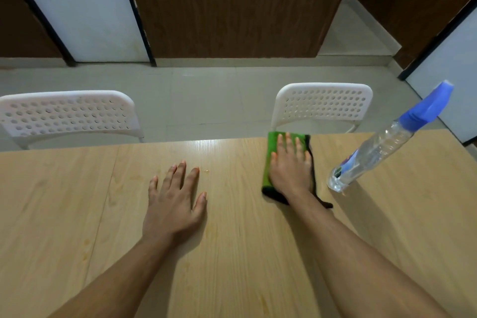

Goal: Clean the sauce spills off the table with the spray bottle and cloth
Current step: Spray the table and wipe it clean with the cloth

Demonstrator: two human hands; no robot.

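Two hands flat on surface (pixel 64 201): right hand (pixel 290 170) spread, pressing green cloth (pixel 273 152) near far edge; left hand (pixel 173 204) open, empty. Cloth soft, limp: pinch folded edge. Spray bottle (pixel 382 147) upright at right: light, slick; grip neck.

You're in a plain indoor room, office or meeting-room type, can't tell which for sure. You're at a light wood-grain table (pixel 77 214). Across its far edge, two white plastic chairs (pixel 69 113) with perforated backs, tucked in. Past the chairs, pale tiled floor (pixel 206 93). Behind that floor, dark wood wall panelling (pixel 232 8) with white panels (pixel 85 8) framed in black. No kitchen or workshop gear in your view.
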